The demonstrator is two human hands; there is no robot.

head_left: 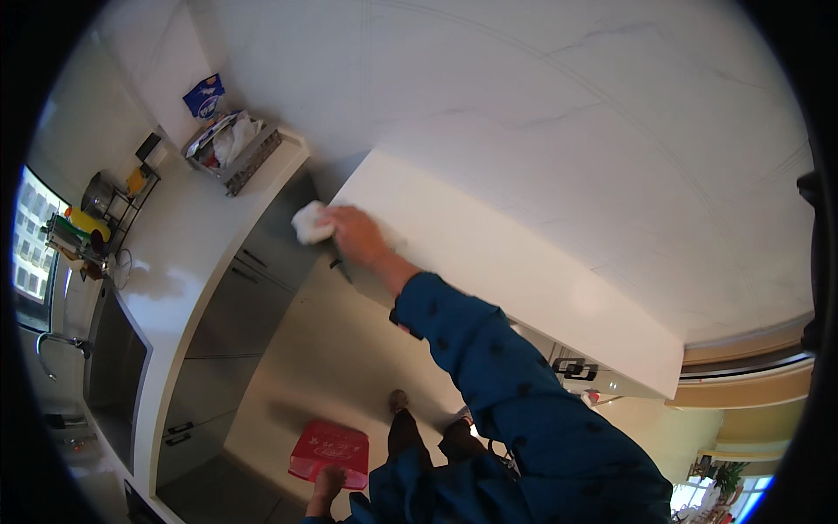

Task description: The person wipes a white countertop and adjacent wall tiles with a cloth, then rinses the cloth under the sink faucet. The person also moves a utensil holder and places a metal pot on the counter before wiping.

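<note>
My right hand (357, 234), its arm stretched across in a blue sleeve, grips a wad of white cloth or tissue (310, 224). The wad is slightly blurred, just past the left end of the white countertop (419, 190). It cannot be told whether it touches that edge. Low in the view, my left hand (329, 481) grasps the near rim of a red plastic container (330, 449) that bears writing. This container is held above the floor, to the left of my legs.
A second counter (216, 216) on the left carries a grey basket (245, 154) of packages, a wire rack (134, 206) with bottles and utensils, and a sink (118, 373) with a faucet (82, 346). Cabinets with black handles (178, 433) line it. Beige floor (327, 340) lies between the counters.
</note>
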